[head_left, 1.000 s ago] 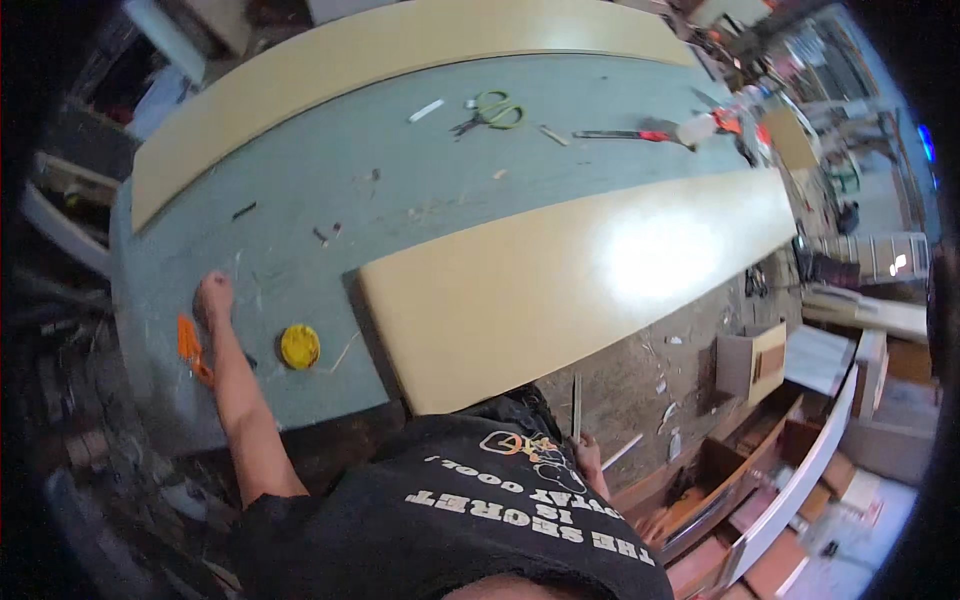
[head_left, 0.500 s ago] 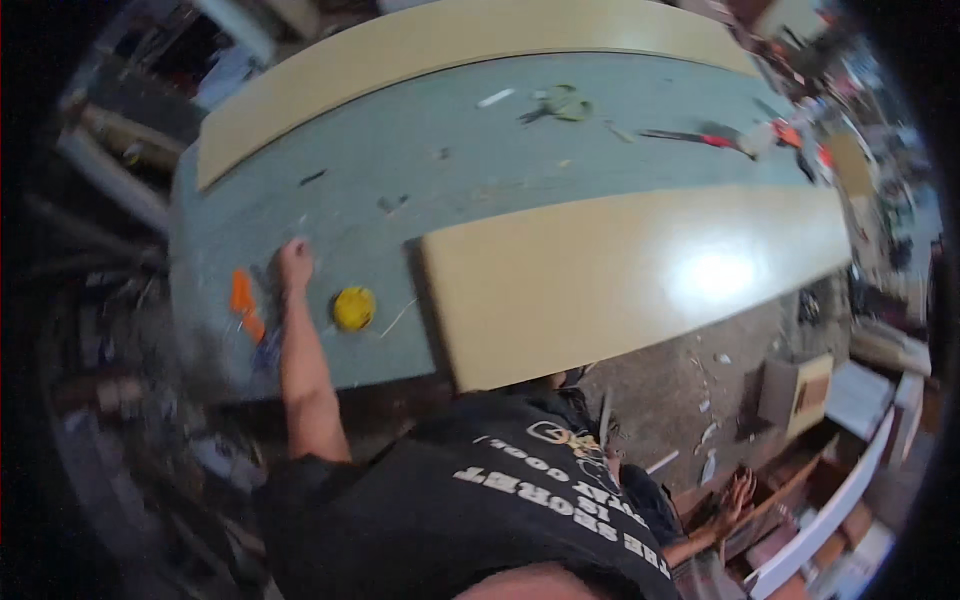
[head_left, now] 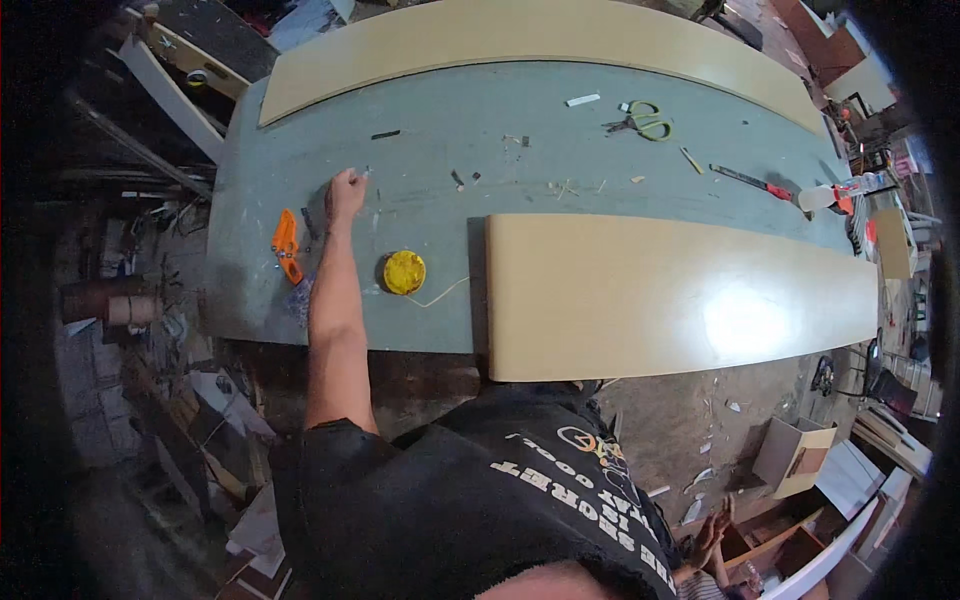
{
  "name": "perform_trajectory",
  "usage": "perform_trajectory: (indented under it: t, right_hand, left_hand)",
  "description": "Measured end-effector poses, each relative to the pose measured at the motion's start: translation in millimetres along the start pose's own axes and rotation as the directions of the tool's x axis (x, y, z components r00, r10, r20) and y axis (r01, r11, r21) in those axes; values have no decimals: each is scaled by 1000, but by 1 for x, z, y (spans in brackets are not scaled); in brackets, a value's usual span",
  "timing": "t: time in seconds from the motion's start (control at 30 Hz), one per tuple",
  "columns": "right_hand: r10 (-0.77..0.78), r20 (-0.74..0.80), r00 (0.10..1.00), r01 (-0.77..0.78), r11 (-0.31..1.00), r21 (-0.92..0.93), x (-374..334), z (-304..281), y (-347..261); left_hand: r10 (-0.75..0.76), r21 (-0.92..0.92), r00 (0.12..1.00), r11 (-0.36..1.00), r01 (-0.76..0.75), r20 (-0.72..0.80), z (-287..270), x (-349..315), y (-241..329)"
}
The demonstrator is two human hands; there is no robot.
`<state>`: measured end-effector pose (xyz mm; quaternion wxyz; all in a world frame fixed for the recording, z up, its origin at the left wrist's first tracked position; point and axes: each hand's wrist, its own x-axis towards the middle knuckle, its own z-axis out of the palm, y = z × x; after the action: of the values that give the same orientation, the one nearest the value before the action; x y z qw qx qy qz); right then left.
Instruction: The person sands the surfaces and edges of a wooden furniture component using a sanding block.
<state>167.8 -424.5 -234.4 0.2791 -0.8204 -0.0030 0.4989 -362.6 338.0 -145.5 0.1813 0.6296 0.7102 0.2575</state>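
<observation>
My left hand (head_left: 346, 193) reaches over the left part of the grey-green table (head_left: 420, 165). Its fingers are closed, with a tiny thing at the tips that is too small to name. Close by, nearer to me, lies an orange hand tool (head_left: 286, 245). To the right of my forearm sits a round yellow roll (head_left: 404, 272), and a thin pale strand (head_left: 440, 297) runs from it. A long cream panel (head_left: 610, 290) with a rounded edge lies along the table's near side, overhanging it. My right hand does not show.
A second cream panel (head_left: 540, 30) lies along the far edge. Green-handled scissors (head_left: 648, 122), a red-handled tool (head_left: 765, 186), a clear bottle (head_left: 830, 194) and small scraps are on the table. At lower right are another person's hands (head_left: 708, 540) beside wooden boxes (head_left: 790, 545).
My left hand has moved farther from me across the table, past the orange tool. The whole view has shifted, and the other person's hands have come together.
</observation>
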Motion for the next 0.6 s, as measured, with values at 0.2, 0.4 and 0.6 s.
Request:
perform_trajectory:
  t: [0.2, 0.4, 0.6]
  right_hand:
    - [-30, -135, 990, 24, 999, -41, -36, 8, -28]
    - [97, -206, 974, -98, 995, 9, -19, 26, -16]
    - [170, -100, 980, -182, 975, -125, -39, 49, 1]
  left_hand:
    - [-168, 305, 983, 942, 139, 69, 48, -1, 94]
    - [-151, 431, 973, 900, 62, 175, 39, 12, 56]
    - [377, -494, 884, 845, -205, 277, 116, -67, 202]
